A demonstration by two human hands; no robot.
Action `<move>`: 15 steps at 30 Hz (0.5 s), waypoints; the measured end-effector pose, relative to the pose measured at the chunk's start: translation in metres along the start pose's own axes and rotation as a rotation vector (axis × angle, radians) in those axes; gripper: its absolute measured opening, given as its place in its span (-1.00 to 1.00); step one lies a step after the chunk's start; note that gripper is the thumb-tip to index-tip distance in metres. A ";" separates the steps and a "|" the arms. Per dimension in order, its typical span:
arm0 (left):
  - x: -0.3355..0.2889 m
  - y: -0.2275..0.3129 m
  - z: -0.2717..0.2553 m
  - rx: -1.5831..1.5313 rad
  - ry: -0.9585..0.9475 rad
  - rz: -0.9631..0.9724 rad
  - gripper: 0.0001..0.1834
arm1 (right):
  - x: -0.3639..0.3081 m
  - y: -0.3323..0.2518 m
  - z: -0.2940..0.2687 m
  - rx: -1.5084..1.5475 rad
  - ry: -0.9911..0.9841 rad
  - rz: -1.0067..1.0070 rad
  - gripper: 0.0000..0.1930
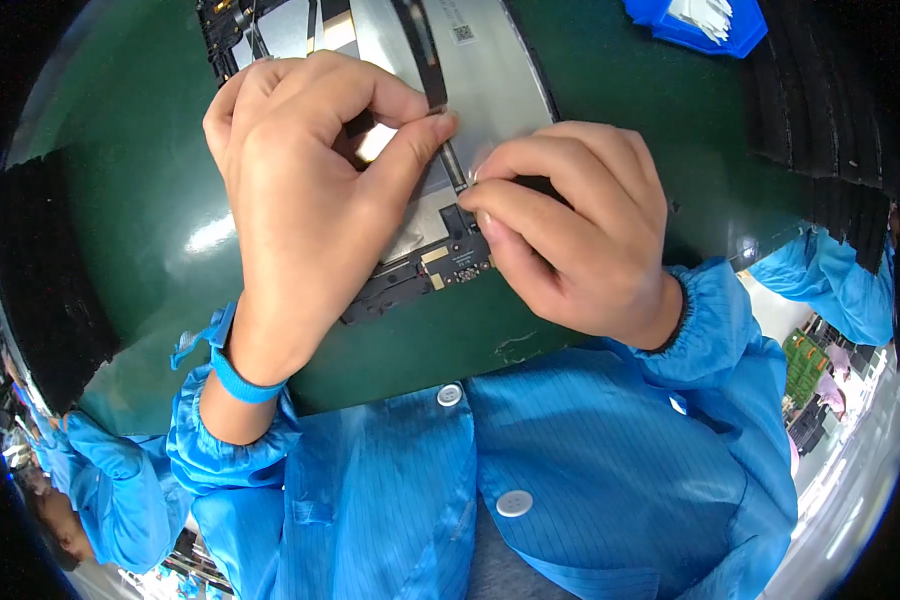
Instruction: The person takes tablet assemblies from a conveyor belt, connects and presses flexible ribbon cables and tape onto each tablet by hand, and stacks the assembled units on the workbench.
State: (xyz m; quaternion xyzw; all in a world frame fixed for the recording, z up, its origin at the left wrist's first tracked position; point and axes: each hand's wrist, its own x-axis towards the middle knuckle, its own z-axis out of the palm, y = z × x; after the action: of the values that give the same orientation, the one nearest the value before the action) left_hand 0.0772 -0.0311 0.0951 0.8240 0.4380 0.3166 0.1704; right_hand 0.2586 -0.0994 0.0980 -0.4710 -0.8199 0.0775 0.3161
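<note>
An opened tablet-like device (495, 85) lies on the green mat, its silvery inside and dark frame facing up. Along its middle runs a narrow black ribbon cable (420, 45). The thumb and forefinger of my left hand (295, 165) pinch this cable partway along, while the other fingers curl over the device's left side. Lower down, my right hand (590, 220) has thumb and forefinger closed at the cable's lower end, just above a black circuit board (460, 262) at the device's near edge. Whether anything small sits between the right fingertips is hidden.
At the far right stands a blue tray (745, 35) with white slips in it. Black strips line the mat (160, 255) at both sides. A blue wristband (240, 380) circles my left wrist. Other people in blue sleeves (840, 285) are at both sides.
</note>
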 end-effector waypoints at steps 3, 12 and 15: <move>0.000 -0.001 0.001 0.000 0.001 0.010 -0.80 | 0.000 0.000 0.000 0.001 0.002 0.000 -0.79; -0.002 0.000 -0.001 0.019 -0.012 0.000 -0.79 | -0.001 -0.001 0.002 0.011 0.008 0.001 -0.76; -0.003 0.000 -0.002 0.002 -0.029 -0.027 -0.77 | -0.001 -0.002 0.002 0.013 0.006 0.001 -0.76</move>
State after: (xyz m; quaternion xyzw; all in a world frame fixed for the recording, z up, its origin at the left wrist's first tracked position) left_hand 0.0745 -0.0331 0.0957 0.8228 0.4468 0.3017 0.1801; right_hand 0.2562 -0.1008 0.0969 -0.4697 -0.8181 0.0819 0.3216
